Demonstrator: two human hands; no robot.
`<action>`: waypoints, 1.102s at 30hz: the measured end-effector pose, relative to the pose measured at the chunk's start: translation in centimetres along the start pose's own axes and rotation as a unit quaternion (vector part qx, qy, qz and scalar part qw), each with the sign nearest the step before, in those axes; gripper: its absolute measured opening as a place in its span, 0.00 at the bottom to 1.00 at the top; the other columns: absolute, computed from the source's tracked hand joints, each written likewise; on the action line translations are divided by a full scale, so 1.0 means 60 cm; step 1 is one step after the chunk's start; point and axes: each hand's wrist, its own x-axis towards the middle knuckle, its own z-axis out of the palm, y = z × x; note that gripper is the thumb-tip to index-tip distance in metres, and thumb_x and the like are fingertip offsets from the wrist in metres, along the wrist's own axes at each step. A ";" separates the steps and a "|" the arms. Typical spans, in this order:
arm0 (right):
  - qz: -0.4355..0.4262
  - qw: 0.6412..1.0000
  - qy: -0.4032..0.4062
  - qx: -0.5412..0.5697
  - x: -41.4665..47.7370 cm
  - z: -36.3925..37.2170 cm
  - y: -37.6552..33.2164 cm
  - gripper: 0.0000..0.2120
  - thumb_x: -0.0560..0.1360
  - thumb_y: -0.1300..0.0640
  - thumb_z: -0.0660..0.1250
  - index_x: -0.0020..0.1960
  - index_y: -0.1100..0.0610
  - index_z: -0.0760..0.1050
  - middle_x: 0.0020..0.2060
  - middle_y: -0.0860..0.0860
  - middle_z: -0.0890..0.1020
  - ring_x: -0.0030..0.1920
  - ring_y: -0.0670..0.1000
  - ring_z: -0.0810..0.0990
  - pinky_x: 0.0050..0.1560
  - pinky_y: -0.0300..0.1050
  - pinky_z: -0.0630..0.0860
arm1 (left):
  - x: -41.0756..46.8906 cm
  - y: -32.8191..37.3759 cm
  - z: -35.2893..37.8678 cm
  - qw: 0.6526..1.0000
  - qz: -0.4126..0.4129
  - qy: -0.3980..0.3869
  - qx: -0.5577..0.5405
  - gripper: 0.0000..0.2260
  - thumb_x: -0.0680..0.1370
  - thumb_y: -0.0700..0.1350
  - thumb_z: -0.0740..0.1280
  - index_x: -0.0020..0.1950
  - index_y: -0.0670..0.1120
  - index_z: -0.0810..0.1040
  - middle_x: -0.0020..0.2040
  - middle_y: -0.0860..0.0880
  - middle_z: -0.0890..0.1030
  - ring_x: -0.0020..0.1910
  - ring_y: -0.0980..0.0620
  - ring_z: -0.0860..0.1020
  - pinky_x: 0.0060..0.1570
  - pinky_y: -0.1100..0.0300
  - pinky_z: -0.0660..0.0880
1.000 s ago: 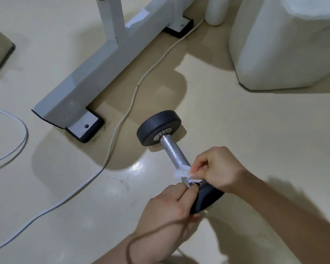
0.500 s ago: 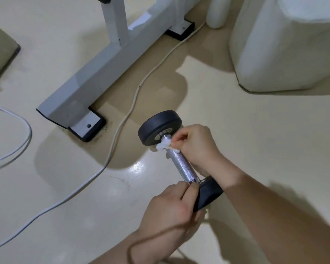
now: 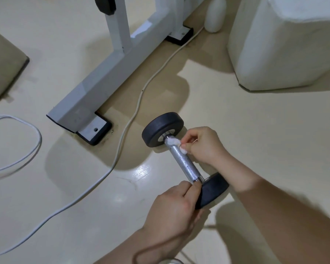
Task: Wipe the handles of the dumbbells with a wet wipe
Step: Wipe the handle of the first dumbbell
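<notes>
The dumbbell (image 3: 185, 166) lay on the floor (image 3: 265, 134). My left hand (image 3: 173, 208) gripped its near weight, fingers curled round it. My right hand (image 3: 205, 146) pinched the wipe (image 3: 174, 141) against the handle's far end.

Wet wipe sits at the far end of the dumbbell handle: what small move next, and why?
Probably draw the wet wipe along the handle toward the near weight. The right hand pinches it beside the far weight, most of the knurled handle lies bare below it, and the left hand grips the near weight.
</notes>
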 end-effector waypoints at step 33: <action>-0.164 0.947 -0.110 -0.253 -0.008 -0.023 -0.019 0.05 0.70 0.59 0.69 0.42 0.52 0.83 0.40 0.48 0.79 0.43 0.50 0.77 0.42 0.38 0.73 | 0.051 0.030 0.013 0.997 0.039 0.056 0.035 0.26 0.63 0.55 0.71 0.59 0.50 0.79 0.40 0.56 0.80 0.32 0.52 0.76 0.22 0.64 0.69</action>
